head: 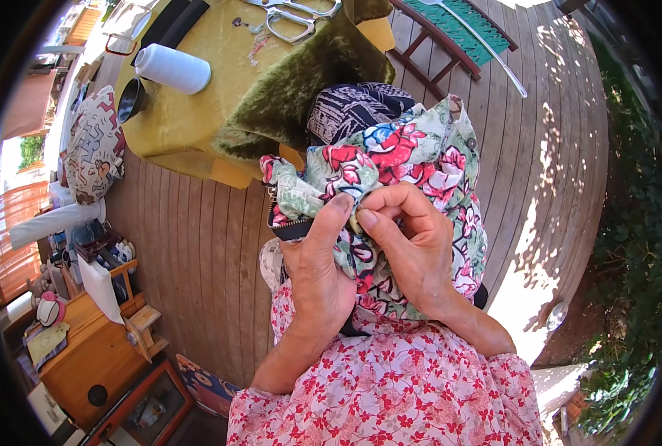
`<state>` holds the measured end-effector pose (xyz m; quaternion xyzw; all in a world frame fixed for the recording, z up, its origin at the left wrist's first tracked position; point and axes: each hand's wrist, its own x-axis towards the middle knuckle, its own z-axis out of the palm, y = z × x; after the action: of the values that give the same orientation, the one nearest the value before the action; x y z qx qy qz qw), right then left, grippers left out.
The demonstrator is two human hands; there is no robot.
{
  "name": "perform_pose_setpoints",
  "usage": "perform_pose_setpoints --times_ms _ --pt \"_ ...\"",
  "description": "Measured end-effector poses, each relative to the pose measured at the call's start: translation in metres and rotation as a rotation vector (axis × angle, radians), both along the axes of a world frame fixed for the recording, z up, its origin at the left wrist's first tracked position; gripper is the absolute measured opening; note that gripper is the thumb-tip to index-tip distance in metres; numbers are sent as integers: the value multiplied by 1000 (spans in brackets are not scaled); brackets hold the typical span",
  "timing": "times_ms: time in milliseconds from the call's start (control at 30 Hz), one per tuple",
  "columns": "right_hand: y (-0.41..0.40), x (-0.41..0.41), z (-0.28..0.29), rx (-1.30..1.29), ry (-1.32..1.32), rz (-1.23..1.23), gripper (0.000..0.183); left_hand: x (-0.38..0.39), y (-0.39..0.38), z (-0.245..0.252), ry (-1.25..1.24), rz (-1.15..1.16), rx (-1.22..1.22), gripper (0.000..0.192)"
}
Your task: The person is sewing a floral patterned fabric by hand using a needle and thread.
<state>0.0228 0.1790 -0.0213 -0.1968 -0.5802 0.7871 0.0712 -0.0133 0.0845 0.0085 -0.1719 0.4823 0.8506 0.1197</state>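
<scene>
A floral garment (400, 150) in green, red and white lies bunched across the lap. My left hand (320, 256) grips a fold of it, with the thumb on top. Close beside that thumb, the thumb and index finger of my right hand (412, 234) are pinched together at the same fold. Something tiny may sit between these fingertips, perhaps a needle, too small to tell. A dark zipper with metal teeth (292, 227) runs along the garment's edge, left of my left hand. A dark button (471, 144) shows at the garment's far right.
Ahead stands a table with a yellow-green velvet cloth (197, 131). On it are a white thread cone (173, 68), a small black bowl (132, 100) and metal scissors (292, 22). A wooden cabinet (88, 351) stands at left. A folding chair (448, 44) holds a white fly swatter (484, 47).
</scene>
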Motion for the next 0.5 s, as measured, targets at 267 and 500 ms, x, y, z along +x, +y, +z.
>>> perform_pose_setpoints --times_ms 267,500 --pt "1 -1 -4 -1 30 -6 8 -4 -3 6 -84 -57 61 21" --pt "1 -1 -3 50 40 1 8 -4 -6 2 -66 -78 45 23"
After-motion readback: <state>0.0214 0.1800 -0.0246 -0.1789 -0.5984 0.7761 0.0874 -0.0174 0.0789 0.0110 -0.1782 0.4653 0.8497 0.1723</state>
